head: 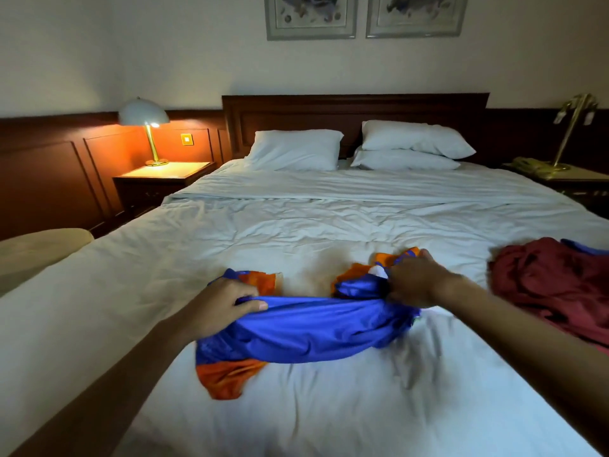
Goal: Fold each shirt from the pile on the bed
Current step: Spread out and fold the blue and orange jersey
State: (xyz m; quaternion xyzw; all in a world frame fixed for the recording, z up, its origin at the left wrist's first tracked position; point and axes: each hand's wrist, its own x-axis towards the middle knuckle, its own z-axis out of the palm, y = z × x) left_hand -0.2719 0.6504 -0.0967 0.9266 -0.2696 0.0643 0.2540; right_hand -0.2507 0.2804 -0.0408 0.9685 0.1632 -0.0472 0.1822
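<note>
A blue and orange shirt [306, 328] lies bunched across the near middle of the white bed [296, 225]. My left hand [220, 306] grips its left end, thumb over the blue cloth. My right hand [417, 282] holds the shirt's right end, fingers curled into the fabric near an orange and white part. An orange sleeve hangs out below my left hand. A pile with a dark red shirt [553, 278] sits at the right edge of the bed, a strip of blue cloth showing behind it.
Three white pillows [296, 150] rest against the wooden headboard. A lit lamp [145, 117] stands on the left nightstand [164, 174]. A brass lamp and a telephone [530, 164] are on the right nightstand. A beige cushion [39, 249] lies at the left.
</note>
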